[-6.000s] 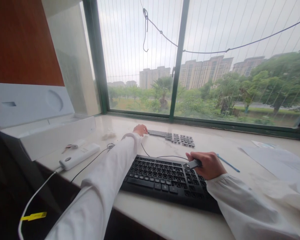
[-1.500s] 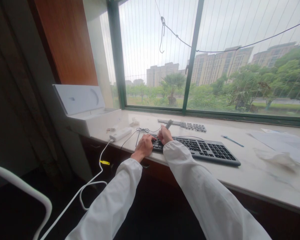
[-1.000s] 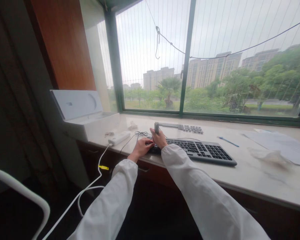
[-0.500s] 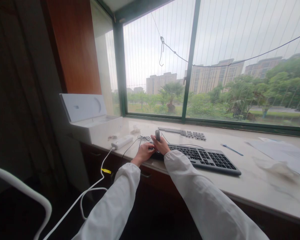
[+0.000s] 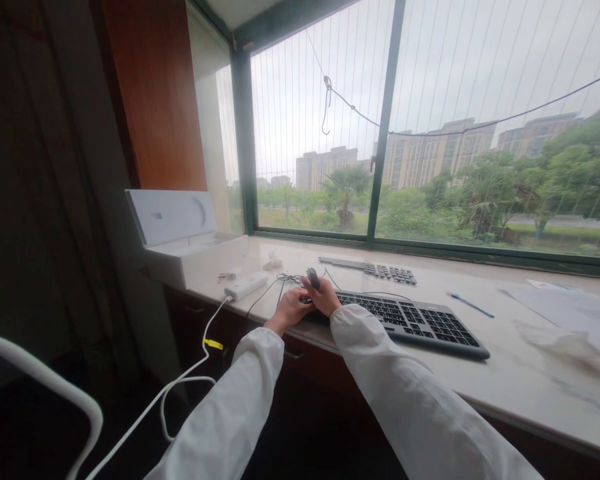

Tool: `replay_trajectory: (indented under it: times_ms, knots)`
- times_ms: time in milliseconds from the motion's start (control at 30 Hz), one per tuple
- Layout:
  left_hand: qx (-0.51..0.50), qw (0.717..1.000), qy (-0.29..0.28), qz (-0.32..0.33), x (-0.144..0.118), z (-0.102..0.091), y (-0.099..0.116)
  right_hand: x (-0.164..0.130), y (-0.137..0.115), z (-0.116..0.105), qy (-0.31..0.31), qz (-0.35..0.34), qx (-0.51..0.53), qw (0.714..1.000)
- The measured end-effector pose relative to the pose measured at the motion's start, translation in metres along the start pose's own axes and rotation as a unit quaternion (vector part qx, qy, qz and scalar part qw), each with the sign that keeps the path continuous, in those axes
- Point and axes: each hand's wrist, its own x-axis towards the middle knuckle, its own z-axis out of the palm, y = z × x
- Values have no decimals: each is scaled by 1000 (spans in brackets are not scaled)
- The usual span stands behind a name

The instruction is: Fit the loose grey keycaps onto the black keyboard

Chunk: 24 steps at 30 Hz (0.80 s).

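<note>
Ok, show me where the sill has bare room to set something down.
Bare marble lies between the keyboard and the blue pen, and along the front edge right of the keyboard. Crowded at the left: both hands, tangled cable, white adapter, open box.

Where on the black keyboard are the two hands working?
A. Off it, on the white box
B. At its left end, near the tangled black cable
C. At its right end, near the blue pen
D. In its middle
B: both the left hand and the right hand sit on the left end of the black keyboard, beside the tangled black cable; the right hand grips a small grey tool.
</note>
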Motion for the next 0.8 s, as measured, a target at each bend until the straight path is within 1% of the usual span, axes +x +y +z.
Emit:
replay_trajectory:
  times_ms: [133,233,333,500,633,733,800]
  knots:
    - [0,1000,5,-7,0,1,1,1,2,-1,-21,6,31,999]
    - [-5,1000,11,0,-1,2,0,2,5,-2,-24,22,54,998]
    - [-7,1000,15,-3,-1,3,-2,3,8,-2,-10,30,53,998]
    - [-2,1000,16,4,-1,3,-3,3,7,-2,36,41,39,998]
    - [21,1000,9,-10,1,4,-4,-2,-1,0,40,40,69,996]
    - [30,999,0,-14,1,4,-3,-7,-6,3,16,21,102,994]
    - [31,999,2,-11,0,3,-1,-7,-7,4,27,17,92,995]
